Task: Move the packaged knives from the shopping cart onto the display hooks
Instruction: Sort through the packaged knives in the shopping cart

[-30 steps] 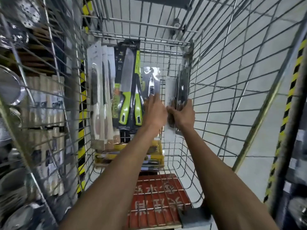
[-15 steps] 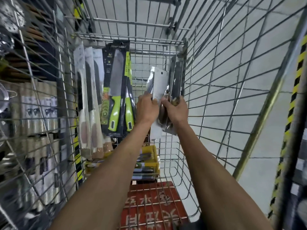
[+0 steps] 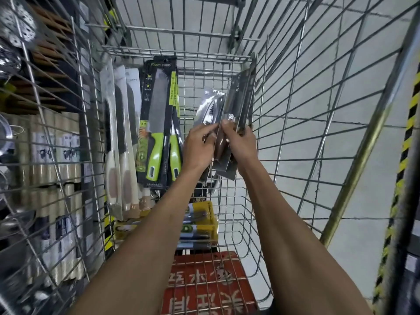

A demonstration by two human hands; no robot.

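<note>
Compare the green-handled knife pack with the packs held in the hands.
The green-handled knife pack leans untouched against the far wall of the cart; the held packs are gripped by the left hand and right hand. The green-handled knife pack has a black card with green trim and faces the camera; the held packs look silvery and clear, fanned nearly edge-on. Both are packaged knives inside the cart, roughly upright.
</note>
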